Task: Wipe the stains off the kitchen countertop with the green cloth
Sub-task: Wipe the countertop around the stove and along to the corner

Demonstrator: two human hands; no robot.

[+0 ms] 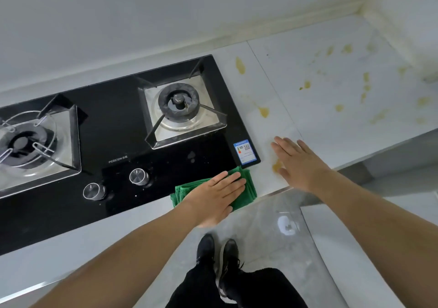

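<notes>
Green cloth, folded, lies at the near edge of the pale worktop, partly on the near right corner of the black glass hob. Flat on it presses the left hand, fingers straight and together, gripping nothing. Just right of the cloth, the right hand is spread open, palm down, over a yellow stain at the worktop edge; whether it touches the surface I cannot tell. More yellow stains dot the worktop farther off and to the right, toward the corner.
</notes>
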